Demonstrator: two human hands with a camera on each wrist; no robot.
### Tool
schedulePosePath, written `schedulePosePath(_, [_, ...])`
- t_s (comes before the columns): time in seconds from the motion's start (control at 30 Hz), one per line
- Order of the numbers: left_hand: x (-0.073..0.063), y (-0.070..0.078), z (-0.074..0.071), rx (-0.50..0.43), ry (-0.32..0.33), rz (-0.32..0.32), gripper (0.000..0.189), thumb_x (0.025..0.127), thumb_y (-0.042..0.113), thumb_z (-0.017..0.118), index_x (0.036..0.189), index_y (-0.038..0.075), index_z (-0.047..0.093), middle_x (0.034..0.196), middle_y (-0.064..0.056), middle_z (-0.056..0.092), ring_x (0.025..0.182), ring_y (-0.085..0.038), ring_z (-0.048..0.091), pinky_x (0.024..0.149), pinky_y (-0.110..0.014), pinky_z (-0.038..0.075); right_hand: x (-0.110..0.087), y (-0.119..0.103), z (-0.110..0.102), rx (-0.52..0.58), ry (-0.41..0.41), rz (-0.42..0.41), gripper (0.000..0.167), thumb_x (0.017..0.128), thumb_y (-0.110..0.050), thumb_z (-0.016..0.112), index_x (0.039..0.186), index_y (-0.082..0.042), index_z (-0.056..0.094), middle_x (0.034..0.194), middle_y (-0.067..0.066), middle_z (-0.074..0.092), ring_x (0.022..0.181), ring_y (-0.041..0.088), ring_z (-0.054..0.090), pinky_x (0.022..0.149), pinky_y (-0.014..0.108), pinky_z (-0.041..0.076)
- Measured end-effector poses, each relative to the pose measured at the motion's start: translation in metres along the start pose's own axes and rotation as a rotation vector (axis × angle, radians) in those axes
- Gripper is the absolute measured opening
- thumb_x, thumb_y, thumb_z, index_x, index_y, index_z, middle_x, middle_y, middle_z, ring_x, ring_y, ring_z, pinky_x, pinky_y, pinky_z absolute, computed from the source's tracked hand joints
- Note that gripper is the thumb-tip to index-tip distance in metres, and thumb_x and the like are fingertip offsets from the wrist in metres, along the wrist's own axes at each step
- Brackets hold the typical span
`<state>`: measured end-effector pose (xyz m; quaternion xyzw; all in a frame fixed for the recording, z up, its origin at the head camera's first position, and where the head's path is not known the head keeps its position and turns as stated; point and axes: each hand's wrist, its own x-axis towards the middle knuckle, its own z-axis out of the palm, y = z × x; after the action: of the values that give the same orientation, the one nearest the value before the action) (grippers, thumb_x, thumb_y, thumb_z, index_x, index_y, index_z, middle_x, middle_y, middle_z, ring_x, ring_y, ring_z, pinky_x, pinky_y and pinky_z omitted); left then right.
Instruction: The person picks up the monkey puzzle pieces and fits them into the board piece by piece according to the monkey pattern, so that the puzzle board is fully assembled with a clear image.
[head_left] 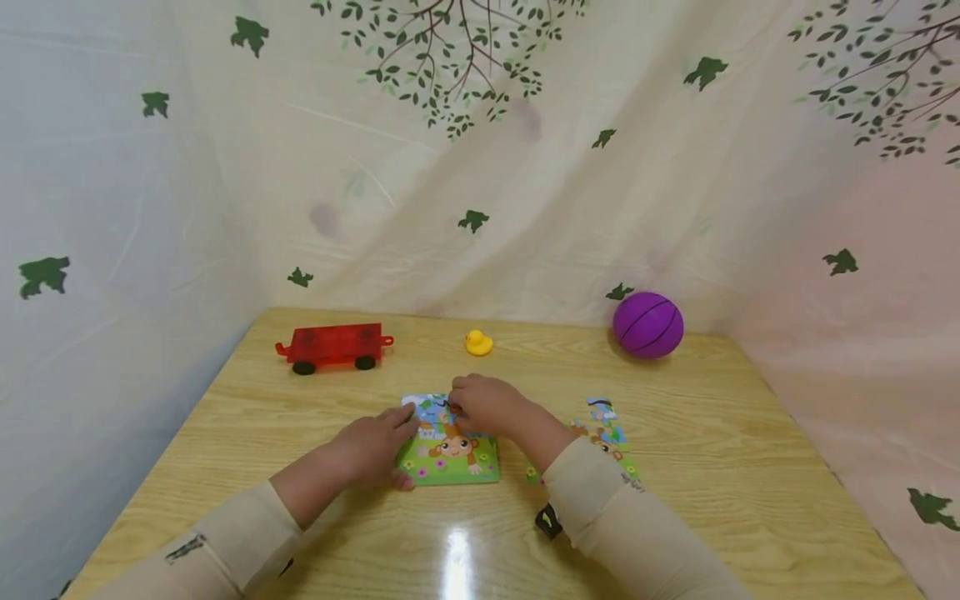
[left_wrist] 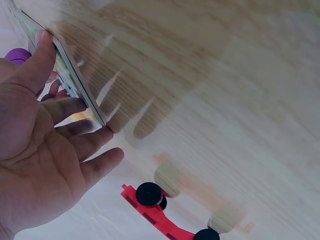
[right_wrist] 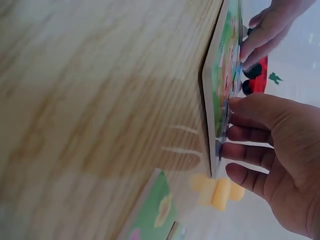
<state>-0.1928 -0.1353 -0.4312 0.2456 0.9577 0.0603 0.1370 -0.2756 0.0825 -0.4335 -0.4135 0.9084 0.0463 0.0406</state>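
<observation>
Head view: puzzle (head_left: 453,454) seemingly part-done, pieces (head_left: 602,409) left beside it; left grip (head_left: 371,450) rests loosely spread on it, right grip (head_left: 487,406) touches it (pinching anything? cannot tell).

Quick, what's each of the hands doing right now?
Left hand: open, touching the puzzle.
Right hand: fingertips at the puzzle; whether pinching anything, cannot be told.

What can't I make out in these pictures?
Head view: the right hand covers part of the puzzle board; whether it pinches a piece is unclear.
Head view: the right sleeve hides some of the loose pieces.
Head view: the dark object beside that sleeve is too indistinct to name.
Left wrist view: the bottom edge cuts off part of the red wagon.
</observation>
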Motion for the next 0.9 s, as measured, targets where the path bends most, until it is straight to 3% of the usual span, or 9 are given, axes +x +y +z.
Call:
schedulePosePath(0.13, [0.0007, 0.0003, -0.0013, 0.008, -0.016, 0.016, 0.09, 0.079, 0.052, 0.076, 0.148, 0.005, 0.042, 0.165, -0.008, 0.015, 0.145, -0.037, 0.03, 0.111, -0.053, 0.037, 0.0002, -0.003, -0.0024, -0.029, 0.018, -0.029, 0.019, 0.097, -0.027, 0.061, 0.108, -0.015, 0.07, 0.092, -0.005, 0.054, 0.08, 0.013, 0.049, 0.074, 0.026, 0.048])
schedulePosePath(0.47, [0.0038, 0.0035, -0.0065, 0.03, -0.069, 0.016, 0.087, 0.081, 0.052, 0.074, 0.148, 0.006, 0.043, 0.161, -0.003, 0.029, 0.145, -0.039, 0.029, 0.113, -0.053, 0.036, -0.0023, -0.006, -0.0035, -0.096, 0.031, -0.05, 0.02, 0.099, -0.029, 0.06, 0.108, -0.015, 0.071, 0.093, -0.004, 0.056, 0.078, 0.012, 0.05, 0.072, 0.025, 0.048])
schedulePosePath(0.9, [0.0066, 0.0, -0.0093, -0.017, -0.045, 0.06, 0.081, 0.078, 0.051, 0.077, 0.14, 0.007, 0.049, 0.157, -0.008, 0.035, 0.143, -0.043, 0.031, 0.11, -0.056, 0.038, -0.0042, -0.0047, -0.004, -0.069, 0.05, -0.062, 0.015, 0.098, -0.027, 0.061, 0.103, -0.017, 0.07, 0.091, -0.003, 0.056, 0.075, 0.013, 0.047, 0.07, 0.025, 0.045])
